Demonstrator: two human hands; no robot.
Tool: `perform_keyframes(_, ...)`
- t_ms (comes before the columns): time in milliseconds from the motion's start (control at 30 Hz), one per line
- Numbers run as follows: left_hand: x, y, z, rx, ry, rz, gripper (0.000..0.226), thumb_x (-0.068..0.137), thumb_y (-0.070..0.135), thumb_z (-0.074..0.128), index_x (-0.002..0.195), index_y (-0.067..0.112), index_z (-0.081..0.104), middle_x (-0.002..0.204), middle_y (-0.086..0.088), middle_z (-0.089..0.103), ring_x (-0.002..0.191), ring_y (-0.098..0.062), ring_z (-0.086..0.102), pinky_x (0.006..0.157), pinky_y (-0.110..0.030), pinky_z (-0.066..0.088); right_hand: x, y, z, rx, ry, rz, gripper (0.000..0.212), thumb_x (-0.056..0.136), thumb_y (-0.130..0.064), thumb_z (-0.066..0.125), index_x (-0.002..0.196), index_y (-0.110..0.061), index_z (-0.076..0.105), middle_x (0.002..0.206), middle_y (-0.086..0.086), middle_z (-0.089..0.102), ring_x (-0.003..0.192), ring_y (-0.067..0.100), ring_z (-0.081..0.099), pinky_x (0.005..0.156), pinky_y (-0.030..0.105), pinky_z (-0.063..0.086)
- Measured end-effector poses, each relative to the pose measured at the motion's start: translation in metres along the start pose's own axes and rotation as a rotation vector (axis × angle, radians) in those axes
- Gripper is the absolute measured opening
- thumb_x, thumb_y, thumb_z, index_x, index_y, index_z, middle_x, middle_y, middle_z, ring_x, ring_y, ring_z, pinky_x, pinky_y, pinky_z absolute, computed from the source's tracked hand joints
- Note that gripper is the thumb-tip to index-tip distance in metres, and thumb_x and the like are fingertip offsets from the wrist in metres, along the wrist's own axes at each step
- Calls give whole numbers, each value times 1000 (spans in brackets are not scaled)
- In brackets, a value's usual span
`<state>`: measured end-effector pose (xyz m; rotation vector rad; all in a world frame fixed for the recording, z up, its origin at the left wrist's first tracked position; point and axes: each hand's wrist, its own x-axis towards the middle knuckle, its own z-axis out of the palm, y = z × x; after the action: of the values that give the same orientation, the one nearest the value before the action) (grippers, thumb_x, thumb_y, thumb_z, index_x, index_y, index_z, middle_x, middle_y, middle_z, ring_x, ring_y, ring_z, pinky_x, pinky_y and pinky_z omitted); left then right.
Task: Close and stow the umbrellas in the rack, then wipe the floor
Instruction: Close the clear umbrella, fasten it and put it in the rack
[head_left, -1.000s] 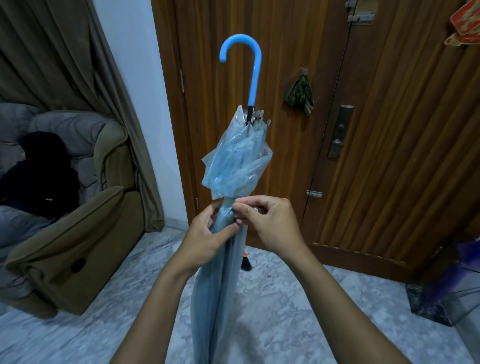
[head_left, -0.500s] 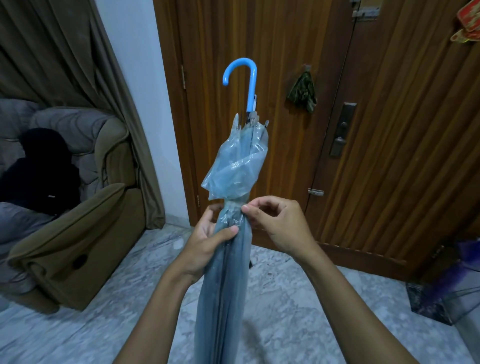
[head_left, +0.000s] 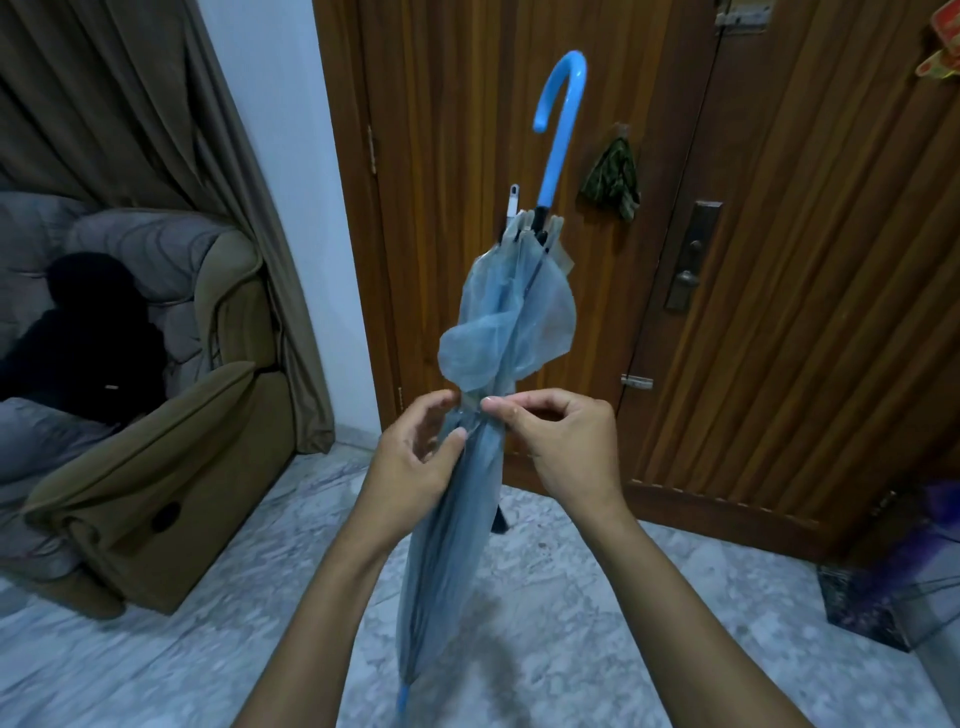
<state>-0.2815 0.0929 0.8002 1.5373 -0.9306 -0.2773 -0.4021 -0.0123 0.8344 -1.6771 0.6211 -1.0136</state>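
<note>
A folded translucent blue umbrella (head_left: 457, 540) stands upside down in front of me, its bright blue hooked handle (head_left: 558, 124) at the top and its tip near the floor. The canopy bunches out loosely above a narrow waist. My left hand (head_left: 415, 462) wraps around that waist from the left, thumb pressed on the folds. My right hand (head_left: 566, 441) pinches the closing strap at the same spot between thumb and forefinger. At the right edge a dark wire rack (head_left: 883, 603) sits on the floor with a purple umbrella (head_left: 940, 514) in it.
A brown wooden door (head_left: 779, 260) with a metal lock fills the back. An olive armchair (head_left: 156, 467) with a dark bundle on it stands at the left under a brown curtain. The floor is grey-white marble (head_left: 597, 623).
The umbrella has tilted so its handle leans right and sits higher. My right thumb and forefinger now pinch the strap at the waist. My left hand has loosened slightly around the folds.
</note>
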Motion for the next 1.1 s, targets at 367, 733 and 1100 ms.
perform_keyframes(367,-6,10,3,47,-121,53,50,90,20,68,135,29,50,129,16,62,120,2,57,104,-30,49,0,-9,7,56,-151,83,7,85,-25,77,84,-18,78,86,-3,77,81,4,72,71,18,57)
perform_keyframes(733,-3,17,-20,-306,-358,-151,49,90,21,61,139,19,53,125,-5,66,110,-19,64,88,-28,52,0,-16,3,418,-262,271,14,89,-12,70,97,-1,76,98,12,77,91,16,75,78,21,59)
perform_keyframes(1100,-7,20,-9,-187,-164,-153,56,84,36,69,138,30,55,124,12,68,111,-11,67,91,-32,54,1,-5,-1,337,-256,265,16,88,-17,72,98,-6,77,100,7,78,96,17,74,84,25,58)
